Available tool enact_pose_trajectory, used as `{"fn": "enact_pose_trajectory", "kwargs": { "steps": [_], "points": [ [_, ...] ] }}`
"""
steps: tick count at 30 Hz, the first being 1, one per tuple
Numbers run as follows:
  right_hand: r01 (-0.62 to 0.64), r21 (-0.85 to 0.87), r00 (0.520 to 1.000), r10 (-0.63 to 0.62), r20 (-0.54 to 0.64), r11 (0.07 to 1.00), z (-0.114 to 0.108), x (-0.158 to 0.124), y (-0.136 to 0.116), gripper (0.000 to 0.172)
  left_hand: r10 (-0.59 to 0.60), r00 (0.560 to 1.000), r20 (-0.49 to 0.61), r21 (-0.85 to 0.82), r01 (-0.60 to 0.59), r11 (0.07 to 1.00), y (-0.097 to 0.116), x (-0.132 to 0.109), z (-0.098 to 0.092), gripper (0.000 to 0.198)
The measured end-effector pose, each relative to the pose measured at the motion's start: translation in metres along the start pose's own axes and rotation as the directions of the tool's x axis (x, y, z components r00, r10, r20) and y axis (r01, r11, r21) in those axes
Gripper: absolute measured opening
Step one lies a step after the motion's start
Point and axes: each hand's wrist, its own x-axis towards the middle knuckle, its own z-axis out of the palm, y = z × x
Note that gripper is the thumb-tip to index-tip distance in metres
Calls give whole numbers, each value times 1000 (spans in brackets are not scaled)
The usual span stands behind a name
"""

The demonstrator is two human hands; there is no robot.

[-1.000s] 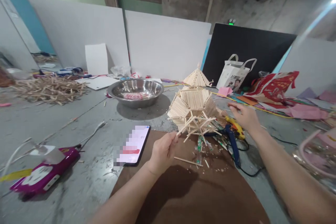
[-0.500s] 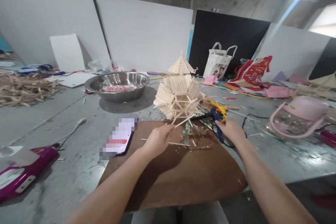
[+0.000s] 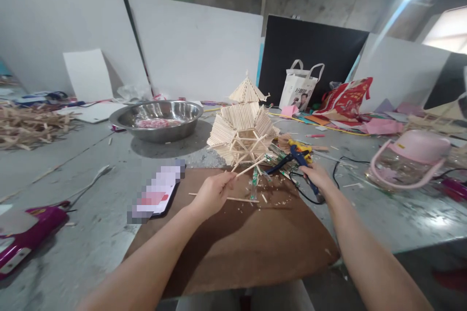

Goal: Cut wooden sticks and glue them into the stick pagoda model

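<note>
A model tower of thin wooden sticks (image 3: pixel 242 124) stands at the far edge of a brown mat (image 3: pixel 241 238). My left hand (image 3: pixel 211 194) is closed in a pinch on one thin wooden stick (image 3: pixel 250 166) that points up toward the tower's open base. My right hand (image 3: pixel 316 176) is closed around the handle of a blue glue gun (image 3: pixel 295 158), which lies to the right of the tower with its black cable (image 3: pixel 343 165) trailing off. A loose stick (image 3: pixel 233 198) and small offcuts lie on the mat between my hands.
A phone (image 3: pixel 156 194) lies left of the mat. Behind stands a steel bowl (image 3: pixel 156 117); a heap of sticks (image 3: pixel 25 124) is far left, a magenta case (image 3: pixel 22 233) near left. A pink-lidded clear jar (image 3: pixel 410 160), bags and coloured paper lie on the right.
My right hand came down from the air beside the tower onto the glue gun and closed on its handle. The view swung right. My left hand keeps its stick.
</note>
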Motion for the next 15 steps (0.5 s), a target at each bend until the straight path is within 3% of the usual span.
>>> {"fn": "enact_pose_trajectory", "kwargs": {
  "steps": [6, 12, 15],
  "points": [
    [54, 473, 997, -77, 30, 880, -15, -13, -17, 25, -84, 996, 1, -56, 84, 995, 8, 0, 1, 31],
    [138, 848, 968, -251, -6, 511, -29, -29, -25, 12, -159, 987, -12, -141, 156, 978, 11, -1, 2, 31],
    [225, 875, 957, -268, -114, 428, -33, -33, -29, 9, -164, 986, -26, -170, 157, 973, 13, -1, 1, 31]
  ]
}}
